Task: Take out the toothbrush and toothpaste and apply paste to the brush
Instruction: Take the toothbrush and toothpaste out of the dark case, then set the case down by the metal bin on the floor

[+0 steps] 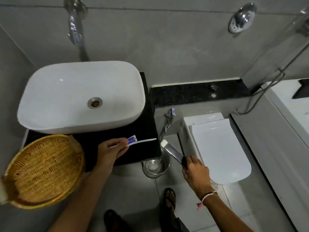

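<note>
My left hand point(111, 152) is closed on a thin white toothbrush point(145, 140) and on a small blue-and-white toothpaste tube point(132, 140), pinched together. Both point right over the black counter point(143, 126), just in front of the basin. My right hand point(194, 169) grips the dark lower end of a long silvery pack point(172, 150) with a white tip. It holds the pack tilted up-left, over the floor beside the counter's right corner. The two hands are apart. I cannot make out the brush's bristles.
A white basin point(50, 91) sits on the counter under a chrome wall spout point(75, 29). A round woven basket point(45, 169) lies at the front left. A steel bin point(155, 166) stands on the floor, with a closed toilet point(220, 148) to its right. Sandalled feet point(169, 198) are below.
</note>
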